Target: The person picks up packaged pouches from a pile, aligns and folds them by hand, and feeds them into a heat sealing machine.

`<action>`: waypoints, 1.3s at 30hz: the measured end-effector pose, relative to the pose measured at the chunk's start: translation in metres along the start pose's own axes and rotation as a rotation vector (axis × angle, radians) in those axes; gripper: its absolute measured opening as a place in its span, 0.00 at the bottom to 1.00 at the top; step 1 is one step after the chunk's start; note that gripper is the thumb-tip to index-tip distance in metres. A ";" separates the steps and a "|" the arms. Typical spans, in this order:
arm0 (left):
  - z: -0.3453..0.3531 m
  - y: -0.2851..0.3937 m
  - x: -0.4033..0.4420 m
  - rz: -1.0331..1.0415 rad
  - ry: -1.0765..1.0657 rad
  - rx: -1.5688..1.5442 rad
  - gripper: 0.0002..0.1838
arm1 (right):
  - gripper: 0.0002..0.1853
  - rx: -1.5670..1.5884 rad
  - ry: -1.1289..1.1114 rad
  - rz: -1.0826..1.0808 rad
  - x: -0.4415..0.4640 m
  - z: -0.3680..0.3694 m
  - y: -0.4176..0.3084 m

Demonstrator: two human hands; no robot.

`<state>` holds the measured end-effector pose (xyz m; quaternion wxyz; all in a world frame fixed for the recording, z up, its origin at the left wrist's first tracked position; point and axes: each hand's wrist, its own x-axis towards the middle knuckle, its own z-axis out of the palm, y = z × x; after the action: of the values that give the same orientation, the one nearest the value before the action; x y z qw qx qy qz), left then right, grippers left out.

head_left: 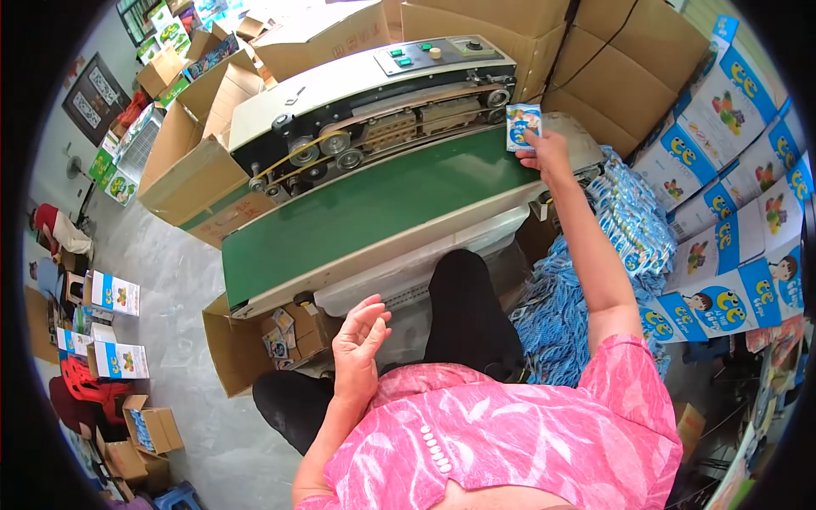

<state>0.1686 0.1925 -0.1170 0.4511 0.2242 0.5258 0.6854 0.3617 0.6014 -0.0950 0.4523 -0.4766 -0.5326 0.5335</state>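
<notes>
At the right end of the green conveyor belt, my right hand grips a small blue and white packet by its lower right side, close to the sealing machine. My left hand is raised above my lap, its fingers apart and slightly curled, holding nothing. Beside my right forearm lies a large pile of blue and white packets with blue strings hanging down toward my knee.
Printed cartons stand along the right side. Big brown boxes rise behind the machine. An open carton with packets sits under the belt's left end. At the far left are people and a red chair.
</notes>
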 end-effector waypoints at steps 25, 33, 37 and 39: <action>-0.019 0.005 -0.017 -0.003 -0.039 -0.043 0.11 | 0.13 0.108 -0.423 0.180 -0.062 0.153 -0.002; -0.029 0.009 -0.024 0.013 -0.025 -0.058 0.10 | 0.13 0.129 -0.513 0.255 -0.100 0.218 -0.006; -0.035 0.010 -0.027 0.023 -0.019 -0.069 0.10 | 0.13 0.148 -0.567 0.244 -0.117 0.244 -0.007; -0.038 0.011 -0.029 0.027 -0.003 -0.068 0.10 | 0.13 0.162 -0.617 0.242 -0.124 0.258 -0.005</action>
<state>0.1491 0.1476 -0.1152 0.4500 0.2167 0.4983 0.7087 0.1232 0.4432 -0.0919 0.2395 -0.3150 -0.5397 0.7431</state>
